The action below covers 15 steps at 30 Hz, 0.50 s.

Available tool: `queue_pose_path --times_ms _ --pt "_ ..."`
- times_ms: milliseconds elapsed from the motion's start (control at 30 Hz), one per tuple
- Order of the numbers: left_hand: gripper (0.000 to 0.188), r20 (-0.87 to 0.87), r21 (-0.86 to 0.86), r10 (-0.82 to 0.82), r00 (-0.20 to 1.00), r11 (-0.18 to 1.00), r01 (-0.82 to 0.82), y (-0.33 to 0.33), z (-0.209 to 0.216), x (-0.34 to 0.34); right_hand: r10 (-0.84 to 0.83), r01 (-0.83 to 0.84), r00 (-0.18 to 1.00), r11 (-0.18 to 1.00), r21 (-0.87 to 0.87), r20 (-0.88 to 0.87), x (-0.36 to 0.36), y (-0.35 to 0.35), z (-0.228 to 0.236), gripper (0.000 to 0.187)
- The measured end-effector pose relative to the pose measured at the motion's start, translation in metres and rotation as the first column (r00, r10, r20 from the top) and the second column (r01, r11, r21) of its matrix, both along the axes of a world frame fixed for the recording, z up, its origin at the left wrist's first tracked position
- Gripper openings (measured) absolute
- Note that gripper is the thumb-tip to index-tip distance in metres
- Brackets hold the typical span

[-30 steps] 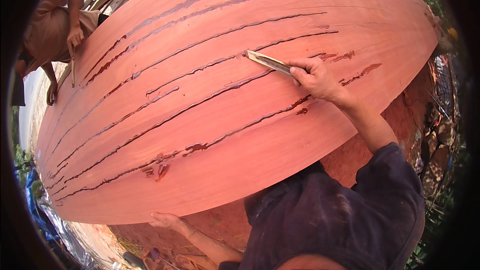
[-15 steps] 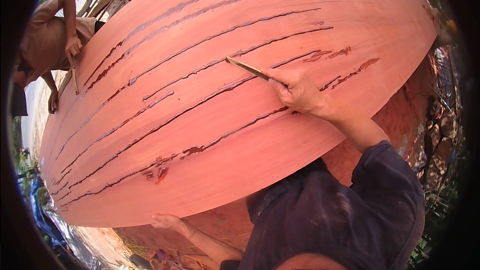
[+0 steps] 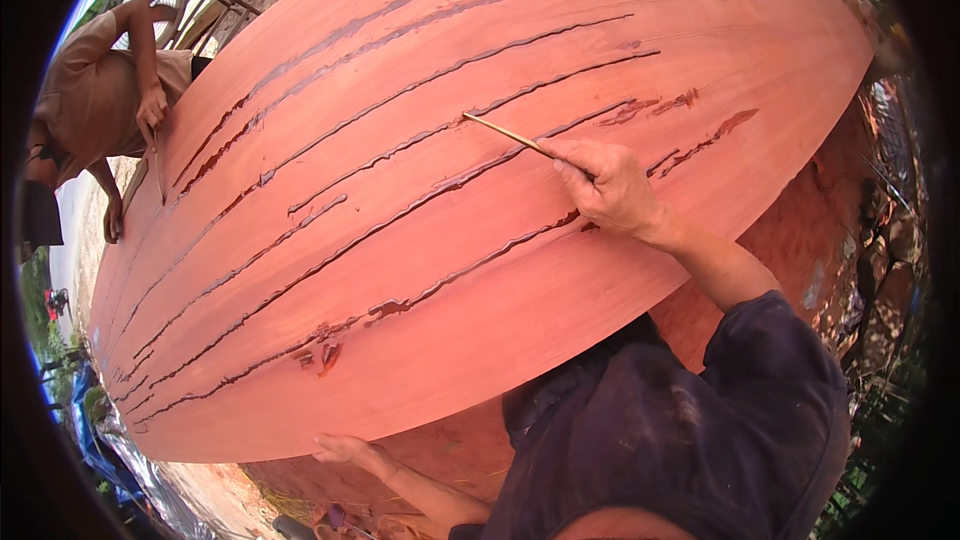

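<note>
A broad, curved, reddish wooden hull [image 3: 520,290] fills most of the view, its planks running lengthwise. Along its seams lie dark, glossy beads of paste [image 3: 395,203], smeared wider in places. In my right hand [image 3: 612,190] is a thin flat stick [image 3: 500,133], pinched between thumb and fingers. Its tip touches one of the dark seams near the middle of the hull. Down at the hull's near edge, my left hand [image 3: 345,450] rests against the wood with fingers extended, partly hidden from sight.
At the far left a co-worker [image 3: 95,90] bends over the hull, a narrow stick [image 3: 160,175] in one hand and the other hand on the edge. Behind stands a wheeled metal frame [image 3: 185,0]. Reddish ground [image 3: 440,460] lies below, with stones [image 3: 885,290] at right and blue sheeting [image 3: 95,450] at left.
My right hand has shifted slightly right, and the stick now shows a thinner side, its tip still on the same seam. The co-worker's stick tip sits a little lower. The view has tilted slightly.
</note>
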<state>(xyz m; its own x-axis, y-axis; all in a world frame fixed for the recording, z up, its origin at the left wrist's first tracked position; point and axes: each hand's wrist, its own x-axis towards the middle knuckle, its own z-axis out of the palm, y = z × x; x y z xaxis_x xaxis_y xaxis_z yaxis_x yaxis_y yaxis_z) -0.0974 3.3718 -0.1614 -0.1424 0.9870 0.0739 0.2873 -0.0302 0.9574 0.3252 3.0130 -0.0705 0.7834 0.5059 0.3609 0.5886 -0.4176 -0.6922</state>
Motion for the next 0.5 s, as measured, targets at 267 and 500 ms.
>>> queue_pose_path --times_ms 267,500 --pt "0.061 -0.082 -0.028 0.015 0.996 0.999 -0.018 0.004 0.001 -0.004 -0.034 0.045 0.955 0.999 0.030 -0.296 0.024 -0.032 0.009 0.028" --pt "0.061 -0.116 -0.028 -0.028 0.993 0.999 0.025 -0.005 0.010 0.001 0.043 -0.046 0.999 0.994 -0.101 -0.030 0.040 -0.033 0.008 0.023"
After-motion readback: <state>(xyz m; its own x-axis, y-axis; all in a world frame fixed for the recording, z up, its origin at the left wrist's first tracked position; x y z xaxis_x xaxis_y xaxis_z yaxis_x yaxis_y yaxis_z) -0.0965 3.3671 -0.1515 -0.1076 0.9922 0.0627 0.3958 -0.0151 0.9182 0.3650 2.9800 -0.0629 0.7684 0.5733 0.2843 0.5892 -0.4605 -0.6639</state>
